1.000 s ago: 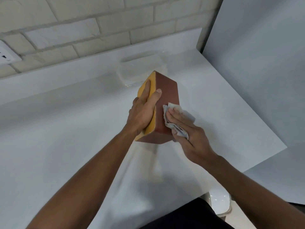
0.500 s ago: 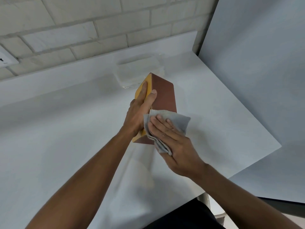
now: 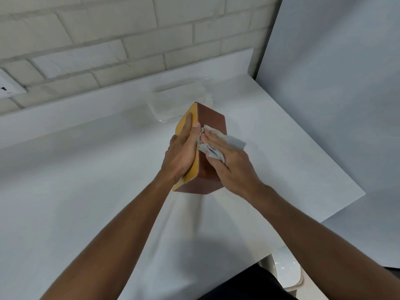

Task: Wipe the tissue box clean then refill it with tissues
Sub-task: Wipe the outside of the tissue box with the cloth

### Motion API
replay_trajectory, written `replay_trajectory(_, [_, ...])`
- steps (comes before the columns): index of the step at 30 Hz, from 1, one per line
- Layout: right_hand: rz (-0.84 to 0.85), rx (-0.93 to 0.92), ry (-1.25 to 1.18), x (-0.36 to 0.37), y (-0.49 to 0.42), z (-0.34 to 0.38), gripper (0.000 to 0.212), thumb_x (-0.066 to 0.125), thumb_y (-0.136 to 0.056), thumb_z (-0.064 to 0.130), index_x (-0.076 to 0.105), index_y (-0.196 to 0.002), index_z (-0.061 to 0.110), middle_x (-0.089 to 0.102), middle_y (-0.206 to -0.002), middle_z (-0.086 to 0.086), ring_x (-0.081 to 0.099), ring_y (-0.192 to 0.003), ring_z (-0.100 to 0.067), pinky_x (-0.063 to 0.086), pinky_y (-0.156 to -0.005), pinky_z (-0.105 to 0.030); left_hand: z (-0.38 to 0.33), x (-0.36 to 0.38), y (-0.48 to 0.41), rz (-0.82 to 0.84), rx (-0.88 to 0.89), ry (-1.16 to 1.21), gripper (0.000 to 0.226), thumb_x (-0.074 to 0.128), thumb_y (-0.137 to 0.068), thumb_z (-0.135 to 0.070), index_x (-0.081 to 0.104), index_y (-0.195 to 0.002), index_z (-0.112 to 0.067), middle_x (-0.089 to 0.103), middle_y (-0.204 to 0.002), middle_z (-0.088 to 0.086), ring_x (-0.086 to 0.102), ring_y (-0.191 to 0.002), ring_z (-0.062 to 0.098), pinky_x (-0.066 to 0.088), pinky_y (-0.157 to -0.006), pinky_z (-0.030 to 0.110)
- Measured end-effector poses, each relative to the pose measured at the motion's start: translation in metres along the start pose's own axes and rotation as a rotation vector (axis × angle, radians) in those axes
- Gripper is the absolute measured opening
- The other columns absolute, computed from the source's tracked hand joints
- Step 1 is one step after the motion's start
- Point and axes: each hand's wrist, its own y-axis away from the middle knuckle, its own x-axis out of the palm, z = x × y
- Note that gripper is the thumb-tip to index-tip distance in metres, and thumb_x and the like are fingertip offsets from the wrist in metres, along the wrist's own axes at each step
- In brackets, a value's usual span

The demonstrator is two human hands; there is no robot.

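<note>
A tissue box point(image 3: 213, 118), brown on one long side and yellow on the other, stands tilted on one end above the white counter point(image 3: 86, 191). My left hand point(image 3: 181, 152) grips its yellow side, thumb on the edge. My right hand point(image 3: 227, 161) presses a crumpled grey cloth point(image 3: 234, 141) flat against the brown side, near the middle of the box. A clear pack of white tissues point(image 3: 179, 100) lies behind the box by the counter's back edge, partly hidden by it.
A brick-tile wall point(image 3: 129, 40) rises behind the counter, with a socket plate point(image 3: 8, 85) at far left. A plain grey panel point(image 3: 335, 83) closes off the right side. The counter's right edge drops off near a white rounded fixture point(image 3: 290, 273) below.
My right hand slid the cloth down the brown side toward the box's lower end, then back up to the middle. The left hand kept its grip on the box.
</note>
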Motion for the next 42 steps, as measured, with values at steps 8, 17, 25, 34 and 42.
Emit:
replay_trajectory(8, [0.101,-0.097,-0.052,-0.009,0.024,0.004,0.048,0.047,-0.101,0.025,0.047,-0.146,0.009,0.045,-0.152,0.002,0.038,-0.142,-0.004,0.036,-0.116,-0.03,-0.003,0.001,0.0,-0.002,-0.013,0.019,0.076,0.018,-0.079,-0.097,0.013,-0.151,-0.073,0.04,-0.167,-0.005,0.043,-0.15,0.028,0.035,-0.12,0.062])
replay_trajectory(17, [0.081,-0.138,0.061,0.007,0.033,0.011,0.049,0.046,-0.101,0.024,0.044,-0.148,0.009,0.041,-0.156,-0.002,0.031,-0.147,-0.011,0.023,-0.123,-0.036,0.002,-0.008,0.001,-0.014,0.006,0.157,0.075,0.037,-0.085,-0.086,0.028,-0.156,-0.062,0.056,-0.153,-0.01,0.06,-0.133,0.014,0.045,-0.117,0.048])
replay_trajectory(25, [0.097,-0.091,-0.132,-0.01,0.074,-0.024,0.047,0.054,-0.098,0.008,0.048,-0.144,0.015,0.047,-0.152,0.008,0.04,-0.143,-0.014,0.031,-0.119,-0.039,-0.006,-0.005,0.002,-0.05,-0.012,0.025,0.056,0.029,-0.104,-0.07,0.021,-0.159,-0.061,0.05,-0.155,-0.006,0.059,-0.114,0.006,0.041,-0.1,0.036])
replay_trajectory(34, [-0.017,0.437,-0.228,-0.03,0.021,-0.026,0.021,0.051,-0.104,0.019,0.069,-0.099,0.008,0.057,-0.048,0.026,0.054,-0.049,0.009,0.041,-0.059,-0.012,-0.012,0.001,0.005,-0.066,-0.052,0.002,0.069,0.028,-0.083,-0.088,0.021,-0.15,-0.073,0.046,-0.162,-0.006,0.053,-0.14,0.028,0.039,-0.118,0.057])
replay_trajectory(42, [-0.059,0.464,-0.047,-0.028,-0.029,-0.02,0.026,0.05,-0.1,0.033,0.07,-0.101,0.016,0.066,-0.076,0.003,0.063,-0.073,-0.016,0.054,-0.071,-0.036,-0.016,0.0,0.006,-0.078,-0.036,0.009,0.061,0.032,-0.095,-0.078,0.026,-0.155,-0.066,0.055,-0.153,-0.011,0.06,-0.129,0.019,0.045,-0.114,0.051])
